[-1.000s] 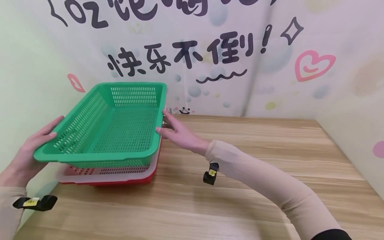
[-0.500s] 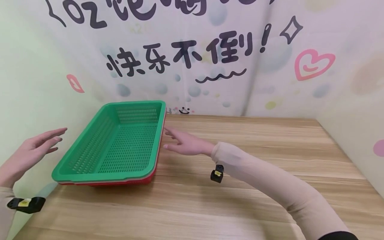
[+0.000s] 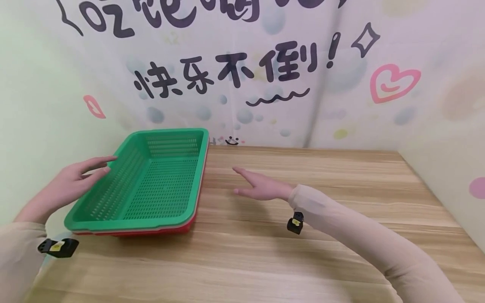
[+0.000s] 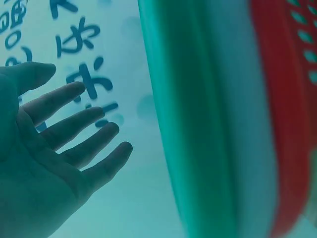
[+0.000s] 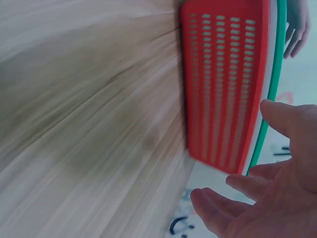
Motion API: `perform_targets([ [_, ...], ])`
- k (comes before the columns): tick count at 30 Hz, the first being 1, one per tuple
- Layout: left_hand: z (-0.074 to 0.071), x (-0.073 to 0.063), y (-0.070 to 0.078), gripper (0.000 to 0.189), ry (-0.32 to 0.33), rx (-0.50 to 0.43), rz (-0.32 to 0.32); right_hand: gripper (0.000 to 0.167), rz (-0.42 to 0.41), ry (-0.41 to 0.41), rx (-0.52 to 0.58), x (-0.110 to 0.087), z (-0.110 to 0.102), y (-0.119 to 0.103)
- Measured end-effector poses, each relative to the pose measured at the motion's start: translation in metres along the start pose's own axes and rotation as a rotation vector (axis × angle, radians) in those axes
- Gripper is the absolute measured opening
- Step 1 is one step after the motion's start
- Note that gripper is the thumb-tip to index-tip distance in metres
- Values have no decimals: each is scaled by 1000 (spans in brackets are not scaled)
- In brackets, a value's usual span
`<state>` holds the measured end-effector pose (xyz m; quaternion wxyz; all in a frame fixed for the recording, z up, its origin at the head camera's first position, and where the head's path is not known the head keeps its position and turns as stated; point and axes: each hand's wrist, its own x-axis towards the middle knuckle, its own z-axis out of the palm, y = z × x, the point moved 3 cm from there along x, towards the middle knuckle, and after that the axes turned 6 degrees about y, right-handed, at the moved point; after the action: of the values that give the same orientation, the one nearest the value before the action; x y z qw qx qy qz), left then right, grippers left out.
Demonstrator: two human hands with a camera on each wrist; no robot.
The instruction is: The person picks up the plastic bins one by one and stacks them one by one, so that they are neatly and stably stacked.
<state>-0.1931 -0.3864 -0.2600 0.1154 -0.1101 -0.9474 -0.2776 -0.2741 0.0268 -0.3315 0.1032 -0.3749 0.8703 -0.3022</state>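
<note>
A green mesh basket (image 3: 125, 225) sits nested on top of a stack at the left of the table. Below its rim shows a thin pale rim (image 4: 242, 109), and under that a red basket (image 5: 223, 10) with slotted walls. My left hand (image 3: 72, 183) overlaps the stack's left rim in the head view; its fingers are spread apart and hold nothing in the left wrist view. To the right of the stack, above the table, my right hand (image 3: 261, 187) has its thumb and fingers extended, with nothing in it.
The wooden table (image 3: 303, 176) runs to a back wall sheet (image 3: 242, 118) printed with dark lettering and a pink heart. A pale side wall (image 3: 34, 105) stands close by the stack on the left. Another wall (image 3: 447, 126) bounds the right side.
The green basket was lowered into the stack and both hands let go. Since then the right hand has drawn away to the right, while the left hand moved right over the rim.
</note>
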Motion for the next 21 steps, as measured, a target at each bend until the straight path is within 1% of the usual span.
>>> perform_targets([
  [4,5,9,16,43,-11,-6,46,73,21,36,-14,-11,-4,17],
  [8,10,18,30,43,-16,36,82,72,34,68,-34,-23,-11,30],
  [12,17,27,45,41,-11,68,162,71,41,92,-62,-36,-21,40],
  [16,25,33,60,40,-5,66,253,70,53,117,-115,-50,-31,47],
  [19,31,38,69,42,-3,95,292,69,51,150,-170,-59,-38,53],
  [21,35,41,74,44,-5,135,300,68,49,177,-206,-66,-43,56],
])
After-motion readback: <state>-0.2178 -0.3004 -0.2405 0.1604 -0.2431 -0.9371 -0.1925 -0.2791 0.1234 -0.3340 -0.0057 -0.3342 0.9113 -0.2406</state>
